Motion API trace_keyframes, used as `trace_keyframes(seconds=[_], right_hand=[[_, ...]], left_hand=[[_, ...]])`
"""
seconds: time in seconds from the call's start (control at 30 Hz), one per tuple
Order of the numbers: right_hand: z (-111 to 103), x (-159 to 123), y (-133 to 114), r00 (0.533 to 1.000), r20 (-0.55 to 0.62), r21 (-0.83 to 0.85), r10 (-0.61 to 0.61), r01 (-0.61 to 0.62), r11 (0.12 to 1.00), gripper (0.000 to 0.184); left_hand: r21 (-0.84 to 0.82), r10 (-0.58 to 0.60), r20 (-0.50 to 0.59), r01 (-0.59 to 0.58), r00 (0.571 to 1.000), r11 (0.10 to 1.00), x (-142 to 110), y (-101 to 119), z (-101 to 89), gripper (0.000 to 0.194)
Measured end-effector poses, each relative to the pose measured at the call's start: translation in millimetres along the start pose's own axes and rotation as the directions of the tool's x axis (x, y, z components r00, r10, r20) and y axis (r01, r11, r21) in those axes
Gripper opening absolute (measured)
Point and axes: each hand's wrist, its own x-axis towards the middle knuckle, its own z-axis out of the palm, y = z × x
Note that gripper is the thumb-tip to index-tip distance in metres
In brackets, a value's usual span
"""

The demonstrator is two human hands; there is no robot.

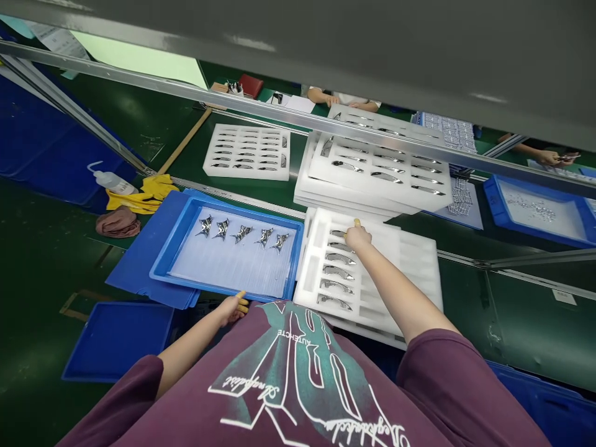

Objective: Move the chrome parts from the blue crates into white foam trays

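My right hand [358, 237], with yellow finger covers, is at the top of a column of curved chrome pieces in a white foam tray [377, 273]. Its fingers close at the right end of the uppermost curved chrome piece [338, 234]; the grip is partly hidden. Below it, several similar pieces [338, 273] lie in their slots. At the front rim of a blue tray [161, 267], my left hand [234, 308] has its fingers apart, also with yellow covers. Several jagged chrome parts [242, 234] lie in a row in that blue tray.
Behind stand stacked foam trays [344, 186] and a smaller filled foam tray [246, 152]. A metal rail [261, 105] crosses overhead. Yellow gloves [156, 186] and a squeeze bottle [114, 181] are left. Another blue tray [498, 205] is right. Co-workers' hands [331, 99] show across the bench.
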Motion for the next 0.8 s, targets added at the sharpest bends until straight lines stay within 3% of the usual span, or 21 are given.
trace_keyframes(seconds=[0.1,0.3,0.43,0.6,0.8], right_hand=[[4,-2,4,1.000,-0.004,0.006,0.011,-0.011,1.000,0.032],[5,-2,7,1.000,-0.028,0.137,-0.004,0.008,0.991,0.030],[4,-25,11,0.996,-0.081,0.202,0.038,-0.021,0.979,0.029],[17,-73,19,0.962,-0.215,0.255,0.171,-0.114,0.960,0.045],[28,-100,21,0.969,-0.111,0.214,0.219,-0.191,0.958,0.053]], left_hand=[[0.057,0.046,0.133,-0.054,0.990,0.997,7,8,28.9,0.020],[0.012,0.151,0.099,-0.153,0.984,0.988,43,63,87.3,0.017],[0.000,0.159,0.084,-0.160,0.984,0.987,61,97,115.6,0.019],[0.025,0.115,0.046,-0.116,0.992,0.993,76,117,135.3,0.021],[0.062,0.099,-0.004,-0.099,0.995,0.993,94,124,141.7,0.021]])
